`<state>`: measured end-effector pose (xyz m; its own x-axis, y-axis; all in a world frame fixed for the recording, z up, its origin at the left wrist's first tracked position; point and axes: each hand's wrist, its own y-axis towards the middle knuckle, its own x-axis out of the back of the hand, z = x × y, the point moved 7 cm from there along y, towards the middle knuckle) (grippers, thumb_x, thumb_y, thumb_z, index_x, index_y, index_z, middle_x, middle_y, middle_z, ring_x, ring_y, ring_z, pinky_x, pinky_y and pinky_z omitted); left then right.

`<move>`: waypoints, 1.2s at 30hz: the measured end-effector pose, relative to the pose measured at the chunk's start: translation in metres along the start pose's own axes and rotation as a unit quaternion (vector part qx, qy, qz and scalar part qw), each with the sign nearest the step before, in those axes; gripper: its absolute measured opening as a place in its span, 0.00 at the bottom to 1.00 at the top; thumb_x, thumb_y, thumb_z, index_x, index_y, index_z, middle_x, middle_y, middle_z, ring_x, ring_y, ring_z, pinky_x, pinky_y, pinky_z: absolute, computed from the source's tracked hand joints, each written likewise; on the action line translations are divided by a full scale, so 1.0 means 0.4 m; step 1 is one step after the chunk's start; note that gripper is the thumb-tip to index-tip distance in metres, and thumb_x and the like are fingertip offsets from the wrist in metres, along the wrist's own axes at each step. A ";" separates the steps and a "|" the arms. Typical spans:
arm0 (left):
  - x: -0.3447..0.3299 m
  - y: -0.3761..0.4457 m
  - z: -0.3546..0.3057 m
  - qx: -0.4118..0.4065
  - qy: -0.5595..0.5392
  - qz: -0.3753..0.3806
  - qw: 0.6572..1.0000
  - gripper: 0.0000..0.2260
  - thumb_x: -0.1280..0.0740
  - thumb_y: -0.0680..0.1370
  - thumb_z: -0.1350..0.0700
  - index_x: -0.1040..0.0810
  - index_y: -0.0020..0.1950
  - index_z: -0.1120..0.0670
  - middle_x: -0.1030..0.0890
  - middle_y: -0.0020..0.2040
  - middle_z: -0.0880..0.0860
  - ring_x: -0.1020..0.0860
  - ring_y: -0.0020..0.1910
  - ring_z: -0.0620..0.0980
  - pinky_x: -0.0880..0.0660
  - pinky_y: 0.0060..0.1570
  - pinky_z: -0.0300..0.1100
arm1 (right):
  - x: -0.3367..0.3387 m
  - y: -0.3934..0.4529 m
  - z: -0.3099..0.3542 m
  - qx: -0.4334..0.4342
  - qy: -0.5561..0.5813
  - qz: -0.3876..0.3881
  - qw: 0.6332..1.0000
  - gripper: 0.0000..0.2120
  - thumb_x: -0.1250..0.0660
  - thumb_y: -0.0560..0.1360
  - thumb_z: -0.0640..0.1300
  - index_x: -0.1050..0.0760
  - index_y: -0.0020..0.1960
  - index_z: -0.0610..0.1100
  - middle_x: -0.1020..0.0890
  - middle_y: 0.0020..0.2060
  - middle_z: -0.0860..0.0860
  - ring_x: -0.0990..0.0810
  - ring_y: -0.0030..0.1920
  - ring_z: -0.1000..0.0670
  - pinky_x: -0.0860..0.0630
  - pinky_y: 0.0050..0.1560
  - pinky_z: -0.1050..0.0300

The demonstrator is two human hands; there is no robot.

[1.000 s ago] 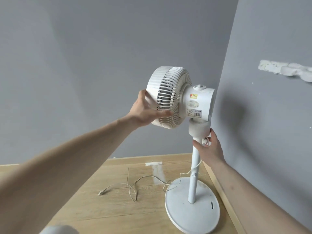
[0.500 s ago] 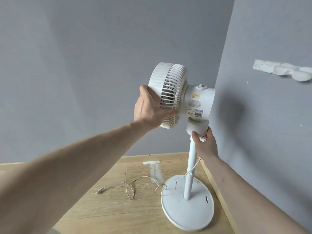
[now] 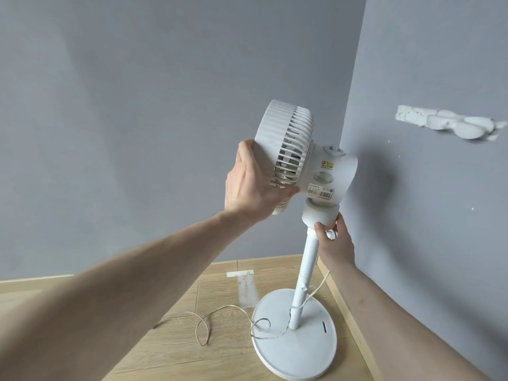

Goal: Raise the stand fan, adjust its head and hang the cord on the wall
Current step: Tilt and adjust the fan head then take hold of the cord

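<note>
**Tilting the fan head while the neck is braced**

The step in hand looks like the head adjustment, and it calls for 2 jobs done together. The left hand (image 3: 254, 185) should turn the grille slowly from its rim, so the force goes into the pivot and not into the thin ribs. The right hand (image 3: 334, 239) should keep the neck joint (image 3: 320, 214) from twisting, so the round base (image 3: 299, 350) stays flat on the wooden floor (image 3: 176, 350) near the corner where the 2 grey walls meet.

The left hand is curled round the lower near edge of the fan head (image 3: 291, 147), with its fingers over the front rim and its thumb along the ribbed side. The right hand grips just under the neck joint, at the top of the pole (image 3: 306, 270), with its fingers wrapped behind.

The cord (image 3: 220, 309) lies loose on the floor, looping from the pole across the base toward the left. It is not yet hung. Pale white mounts (image 3: 450, 123) sit on the right wall, well above it.
</note>
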<state>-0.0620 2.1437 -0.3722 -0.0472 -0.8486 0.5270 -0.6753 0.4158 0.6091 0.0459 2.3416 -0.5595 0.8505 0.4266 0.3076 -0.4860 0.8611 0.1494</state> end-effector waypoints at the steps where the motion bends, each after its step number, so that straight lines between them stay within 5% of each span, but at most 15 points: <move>1: -0.003 0.005 0.000 -0.003 -0.003 -0.005 1.000 0.44 0.18 0.59 0.39 0.39 0.64 0.52 0.29 0.58 0.45 0.25 0.54 0.53 0.26 0.50 0.48 | 0.003 0.006 0.002 0.004 -0.001 -0.001 1.000 0.20 0.35 0.79 0.51 0.33 0.70 0.57 0.21 0.52 0.58 0.24 0.53 0.50 0.32 0.49 0.55; 6: -0.013 0.019 0.015 -0.009 0.014 -0.009 1.000 0.45 0.19 0.58 0.37 0.40 0.64 0.52 0.29 0.60 0.47 0.24 0.54 0.55 0.25 0.49 0.50 | -0.007 0.023 -0.001 0.004 -0.005 -0.009 1.000 0.20 0.36 0.79 0.51 0.33 0.70 0.57 0.22 0.46 0.62 0.26 0.49 0.50 0.30 0.49 0.54; 13: 0.050 0.042 0.038 0.047 -0.020 0.008 0.999 0.55 0.20 0.54 0.32 0.44 0.73 0.47 0.29 0.65 0.45 0.28 0.60 0.45 0.27 0.58 0.46 | -0.005 -0.011 0.050 0.011 -0.003 0.012 1.000 0.28 0.30 0.75 0.55 0.34 0.73 0.57 0.22 0.57 0.61 0.22 0.57 0.52 0.26 0.55 0.54; 17: 0.054 0.060 0.037 0.037 0.013 0.023 0.999 0.48 0.19 0.53 0.34 0.36 0.65 0.49 0.29 0.60 0.45 0.29 0.58 0.46 0.30 0.53 0.44 | -0.037 -0.012 0.058 0.001 -0.009 0.012 1.000 0.26 0.27 0.70 0.59 0.30 0.66 0.60 0.20 0.51 0.64 0.21 0.52 0.54 0.23 0.54 0.53; 25: 0.066 0.027 0.031 0.047 -0.018 -0.005 0.999 0.38 0.20 0.57 0.41 0.39 0.56 0.51 0.27 0.50 0.46 0.26 0.50 0.52 0.27 0.43 0.46 | -0.038 -0.047 0.095 0.021 -0.016 -0.035 0.999 0.16 0.27 0.69 0.59 0.28 0.52 0.57 0.20 0.45 0.61 0.21 0.46 0.55 0.26 0.43 0.56; 28: 0.044 0.046 0.010 0.033 -0.018 0.001 0.999 0.38 0.20 0.57 0.42 0.39 0.56 0.50 0.27 0.49 0.45 0.26 0.48 0.51 0.31 0.37 0.40 | -0.032 -0.023 0.078 0.006 0.004 -0.059 0.998 0.15 0.28 0.71 0.57 0.26 0.56 0.56 0.21 0.46 0.59 0.23 0.46 0.54 0.30 0.45 0.57; 36: 0.040 0.004 -0.081 -0.011 -0.030 0.034 0.999 0.37 0.20 0.59 0.44 0.38 0.57 0.52 0.27 0.49 0.46 0.26 0.48 0.53 0.30 0.42 0.44 | 0.042 -0.078 0.071 -0.006 0.019 -0.074 0.997 0.15 0.28 0.72 0.56 0.24 0.57 0.54 0.19 0.45 0.58 0.20 0.49 0.50 0.27 0.46 0.55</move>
<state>-0.0400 2.1414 -0.3438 -0.1359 -0.8360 0.5317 -0.6529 0.4792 0.5865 0.0697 2.3141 -0.5322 0.9198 0.3051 0.2466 -0.3526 0.9185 0.1788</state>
